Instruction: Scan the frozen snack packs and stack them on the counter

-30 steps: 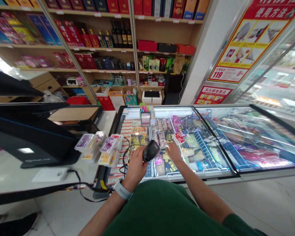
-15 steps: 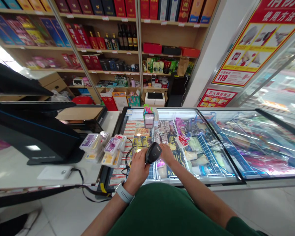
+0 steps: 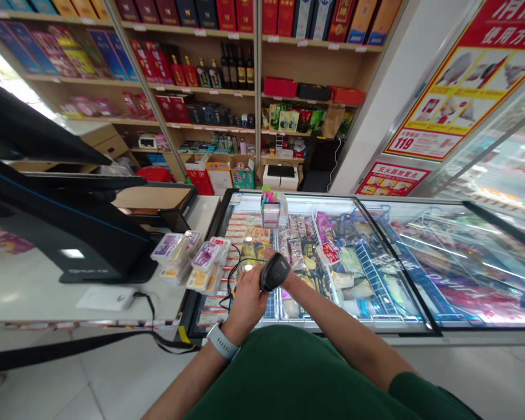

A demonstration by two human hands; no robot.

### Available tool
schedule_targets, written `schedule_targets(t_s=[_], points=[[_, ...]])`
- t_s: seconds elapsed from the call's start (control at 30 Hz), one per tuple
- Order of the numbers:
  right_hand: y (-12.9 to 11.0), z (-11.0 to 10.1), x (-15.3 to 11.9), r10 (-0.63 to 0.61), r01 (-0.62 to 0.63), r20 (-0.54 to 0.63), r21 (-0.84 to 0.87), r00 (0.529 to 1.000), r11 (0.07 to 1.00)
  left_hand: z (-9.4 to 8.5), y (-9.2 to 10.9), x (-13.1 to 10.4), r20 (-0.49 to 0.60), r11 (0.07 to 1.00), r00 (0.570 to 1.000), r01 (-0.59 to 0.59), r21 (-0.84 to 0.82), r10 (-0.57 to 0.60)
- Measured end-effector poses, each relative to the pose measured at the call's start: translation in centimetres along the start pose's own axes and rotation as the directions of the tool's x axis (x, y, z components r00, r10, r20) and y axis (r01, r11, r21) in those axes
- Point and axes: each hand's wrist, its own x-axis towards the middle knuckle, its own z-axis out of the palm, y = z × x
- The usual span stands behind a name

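My left hand, with a pale watch on its wrist, is wrapped round a black handheld barcode scanner above the freezer's glass top. The scanner's black cable loops down beside the hand. My right hand reaches in behind the scanner, which covers most of it, so its fingers and anything in them are hidden. To the left of the hands, stacked clear plastic food boxes with purple labels sit at the freezer's edge. A red-labelled box rests on the glass to the right.
The chest freezer holds bagged frozen food in wire baskets. A black checkout terminal and a white device with a cable stand on the left counter. A small card stand is at the freezer's back; stocked shelves rise behind.
My right hand has moved left, from the scanner's right side to behind it. My left hand still holds the scanner in nearly the same place. The view has shifted slightly.
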Motion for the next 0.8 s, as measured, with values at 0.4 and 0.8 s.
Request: schedule_targets(t_s=[0.4, 0.8], points=[[-5.2, 2.4, 3.4, -0.25, 0.257, 0.223, -0.004, 0.942, 0.966, -1.0, -0.2, -0.5, -0.026, 0.996, 0.998, 0.06, -0.068, -0.062], [-9.0, 6.3, 7.6, -0.378, 0.424, 0.296, -0.109, 0.877, 0.899, -2.1, -0.9, -1.2, -0.131, 0.986, 0.987, 0.078, -0.145, -0.097]])
